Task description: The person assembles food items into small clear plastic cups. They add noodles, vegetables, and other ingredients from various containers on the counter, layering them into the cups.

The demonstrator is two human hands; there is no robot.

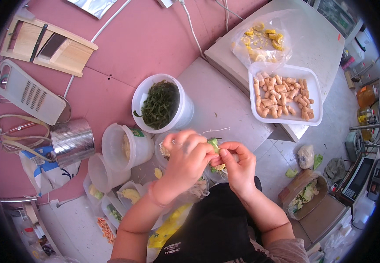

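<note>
A small green vegetable piece [214,143], which looks like a broccoli floret, is held up between my two hands. My left hand [189,151] has its fingertips closed on one side of it. From the other side my right hand [237,164] pinches it between thumb and fingers. Partly hidden below the hands are round clear tubs, one with pale mushroom-like strips [198,188]. Beyond my left hand stands a white bucket [185,116] of dark green leaves [158,105].
At the far right, a white tray [316,98] of short pinkish-brown pieces and a bag of cut corn [264,41] lie on a grey surface. Plastic tubs [111,147] crowd the left. Graters [32,92] hang on the pink wall. A box of leaf scraps [293,188] sits right.
</note>
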